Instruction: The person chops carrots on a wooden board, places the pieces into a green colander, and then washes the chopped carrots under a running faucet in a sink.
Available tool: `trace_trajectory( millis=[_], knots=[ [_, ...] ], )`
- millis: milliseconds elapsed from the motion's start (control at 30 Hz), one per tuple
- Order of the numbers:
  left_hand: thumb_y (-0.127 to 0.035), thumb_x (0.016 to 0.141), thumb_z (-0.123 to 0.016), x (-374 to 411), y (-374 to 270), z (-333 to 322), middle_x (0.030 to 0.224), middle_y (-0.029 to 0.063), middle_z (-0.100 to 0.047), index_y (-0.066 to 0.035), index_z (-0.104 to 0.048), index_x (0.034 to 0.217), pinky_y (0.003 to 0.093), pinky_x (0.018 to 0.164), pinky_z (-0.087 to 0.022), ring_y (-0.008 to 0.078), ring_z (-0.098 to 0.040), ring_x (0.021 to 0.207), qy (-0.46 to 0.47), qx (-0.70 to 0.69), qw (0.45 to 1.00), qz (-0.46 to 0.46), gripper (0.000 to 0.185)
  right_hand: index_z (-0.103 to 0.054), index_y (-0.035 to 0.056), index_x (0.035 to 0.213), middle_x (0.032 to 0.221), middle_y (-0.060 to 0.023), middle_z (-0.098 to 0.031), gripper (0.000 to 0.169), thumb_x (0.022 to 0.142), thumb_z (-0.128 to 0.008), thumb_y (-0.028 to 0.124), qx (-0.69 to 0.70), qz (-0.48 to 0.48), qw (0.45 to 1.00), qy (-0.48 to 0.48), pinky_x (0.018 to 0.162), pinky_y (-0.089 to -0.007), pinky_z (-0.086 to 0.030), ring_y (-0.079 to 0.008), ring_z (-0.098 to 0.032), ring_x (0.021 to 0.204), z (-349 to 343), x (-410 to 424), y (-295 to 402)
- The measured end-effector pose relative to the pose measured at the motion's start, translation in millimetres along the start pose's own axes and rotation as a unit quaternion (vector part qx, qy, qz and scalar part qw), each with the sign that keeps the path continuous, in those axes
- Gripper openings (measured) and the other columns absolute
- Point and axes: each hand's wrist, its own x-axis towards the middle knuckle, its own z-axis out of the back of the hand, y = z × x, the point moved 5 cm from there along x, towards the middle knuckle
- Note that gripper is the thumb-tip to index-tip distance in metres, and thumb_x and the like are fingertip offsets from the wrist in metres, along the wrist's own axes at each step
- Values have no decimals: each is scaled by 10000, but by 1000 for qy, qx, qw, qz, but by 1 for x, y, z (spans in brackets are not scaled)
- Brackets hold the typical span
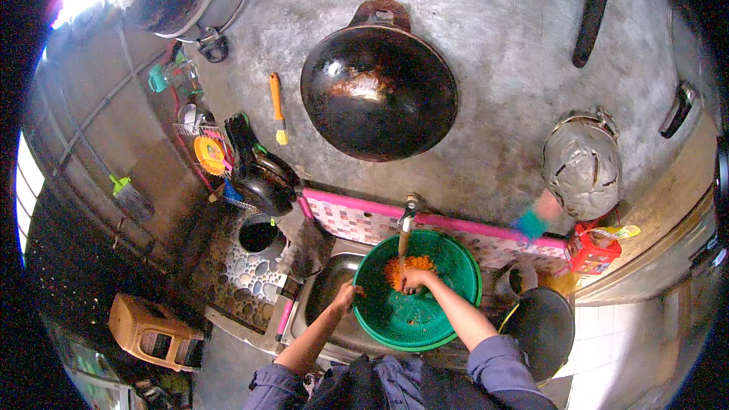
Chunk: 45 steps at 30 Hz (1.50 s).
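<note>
Over a metal sink (332, 286) sits a green plastic colander basket (450, 256), with a second green rim close around it. My left hand (346, 298) grips the basket's left rim. Inside, my right hand (413, 281) touches a heap of shredded orange food (418, 262), perhaps grated carrot; whether its fingers hold any is hidden. Directly above the heap is a wall tap (408, 213) with a brownish hose or sleeve on its spout. Small orange bits lie lower in the basket.
A dark bucket (538, 330) stands right of the basket, near a red plastic container (595, 250). A black wok (379, 94), a brush (277, 108) and a dented metal pot (584, 165) hang on the wall. Left are a grey pail (276, 245) and a tan plastic stool (134, 327).
</note>
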Motion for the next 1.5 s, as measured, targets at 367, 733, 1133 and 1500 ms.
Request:
trace_trajectory(
  millis=[367,733,1133,1500],
  knots=[
    [-35,579,-488,32,19,31,705,53,-538,-7,-534,849,268,599,-401,157,-496,634,7,-31,999,-29,275,-564,6,790,666,-71,-569,100,721,-564,78,418,117,881,-188,471,-258,-469,-143,-550,536,32,-11,33],
    [-53,592,-489,40,9,38,702,68,-555,12,-549,781,257,585,-404,162,-515,637,32,19,997,-69,209,-551,-42,766,627,-93,-569,106,677,-586,3,398,146,873,-239,461,-248,-472,-155,-555,520,37,-5,36],
    [-233,707,-410,21,5,48,754,57,-515,-87,-534,853,360,588,-381,181,-477,639,96,121,988,-5,241,-564,36,855,871,-149,-567,438,513,-732,250,-74,32,899,-430,743,-352,-423,-256,-540,845,28,-8,33],
    [-138,678,-437,-1,-33,17,681,49,-511,-48,-518,819,287,559,-382,157,-478,608,89,129,981,-117,185,-589,8,670,631,-60,-589,39,675,-566,39,164,189,863,-438,560,-272,-448,-144,-565,615,46,10,-3]
  ],
)
